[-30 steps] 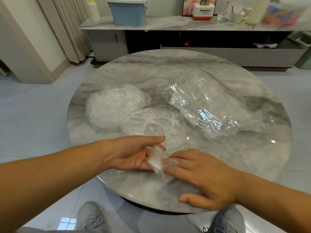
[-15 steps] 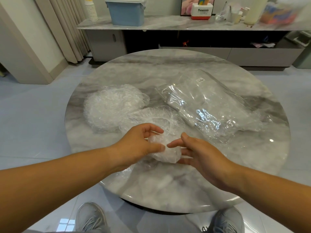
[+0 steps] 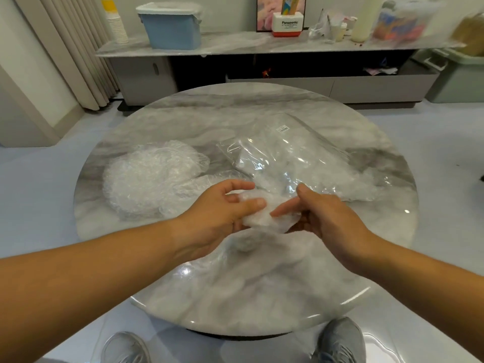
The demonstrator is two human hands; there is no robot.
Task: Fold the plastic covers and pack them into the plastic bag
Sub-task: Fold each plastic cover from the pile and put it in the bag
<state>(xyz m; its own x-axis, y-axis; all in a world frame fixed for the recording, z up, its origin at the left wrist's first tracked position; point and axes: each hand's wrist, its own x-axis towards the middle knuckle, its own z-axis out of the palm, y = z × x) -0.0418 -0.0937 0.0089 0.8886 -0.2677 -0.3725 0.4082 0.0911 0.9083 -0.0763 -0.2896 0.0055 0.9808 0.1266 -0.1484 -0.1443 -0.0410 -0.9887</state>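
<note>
A folded clear plastic cover [image 3: 264, 217] is held above the round marble table [image 3: 246, 292] between both hands. My left hand [image 3: 222, 213] grips it with thumb and curled fingers. My right hand [image 3: 322, 216] holds its other side, thumb up and fingers under it. A heap of crinkled plastic covers [image 3: 149, 179] lies at the left of the table. The clear plastic bag [image 3: 296, 163], with a small white label, lies at the right, just beyond my hands.
A low marble-topped cabinet [image 3: 262, 45] stands behind the table with a blue lidded box [image 3: 172, 24], stacked cups [image 3: 115, 22] and bottles on it. A curtain [image 3: 76, 48] hangs at the left. My grey shoes [image 3: 337, 341] show under the table's near edge.
Both hands lifted the folded cover off the table's near part and carried it away from me, toward the plastic bag. The right hand went from flat on the cover to holding it.
</note>
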